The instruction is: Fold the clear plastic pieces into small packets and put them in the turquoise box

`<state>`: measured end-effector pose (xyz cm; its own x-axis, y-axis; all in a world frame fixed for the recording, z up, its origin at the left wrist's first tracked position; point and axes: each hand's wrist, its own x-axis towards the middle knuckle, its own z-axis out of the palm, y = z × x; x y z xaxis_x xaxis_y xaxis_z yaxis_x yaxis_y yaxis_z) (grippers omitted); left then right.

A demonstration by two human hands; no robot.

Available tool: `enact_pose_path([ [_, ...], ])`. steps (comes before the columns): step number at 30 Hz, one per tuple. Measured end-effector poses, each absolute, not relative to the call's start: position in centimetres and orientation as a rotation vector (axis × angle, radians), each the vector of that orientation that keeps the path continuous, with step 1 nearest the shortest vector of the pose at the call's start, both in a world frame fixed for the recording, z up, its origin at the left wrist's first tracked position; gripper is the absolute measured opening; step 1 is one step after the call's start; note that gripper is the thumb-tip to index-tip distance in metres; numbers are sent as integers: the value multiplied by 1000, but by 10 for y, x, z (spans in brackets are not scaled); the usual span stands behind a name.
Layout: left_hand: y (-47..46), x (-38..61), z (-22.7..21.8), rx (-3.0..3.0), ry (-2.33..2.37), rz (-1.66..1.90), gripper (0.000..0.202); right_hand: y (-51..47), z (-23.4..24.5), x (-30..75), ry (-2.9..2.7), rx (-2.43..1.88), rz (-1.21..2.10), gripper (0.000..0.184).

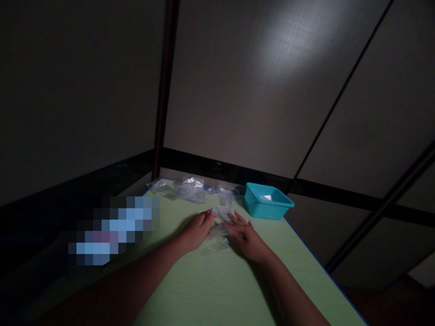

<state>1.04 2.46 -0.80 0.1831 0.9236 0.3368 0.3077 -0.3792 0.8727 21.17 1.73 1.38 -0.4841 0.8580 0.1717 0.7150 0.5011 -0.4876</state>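
Note:
A clear plastic bag (217, 235) lies flat on the pale green table (210, 290), between my two hands. My left hand (199, 228) rests at its left edge with the fingers curled down onto the plastic. My right hand (246, 235) lies on the bag's right side with its fingers stretched out and spread flat. The room is dim, so the fine grip of the left fingers is hard to make out.
A teal plastic tub (268, 201) stands at the table's far right corner. Several crumpled clear bags (190, 188) lie along the far edge. Dark partition walls close in behind and to the left. The table's right edge (319, 262) drops off to the floor.

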Motion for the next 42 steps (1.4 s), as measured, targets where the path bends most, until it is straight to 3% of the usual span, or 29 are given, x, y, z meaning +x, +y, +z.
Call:
enact_pose_path([
  [24, 10, 13, 11, 1777, 901, 1356, 48, 22, 4, 212, -2392, -1343, 409, 50],
  [42, 0, 12, 15, 1665, 618, 1028, 53, 30, -4, 217, -2206, -1435, 392, 48],
])
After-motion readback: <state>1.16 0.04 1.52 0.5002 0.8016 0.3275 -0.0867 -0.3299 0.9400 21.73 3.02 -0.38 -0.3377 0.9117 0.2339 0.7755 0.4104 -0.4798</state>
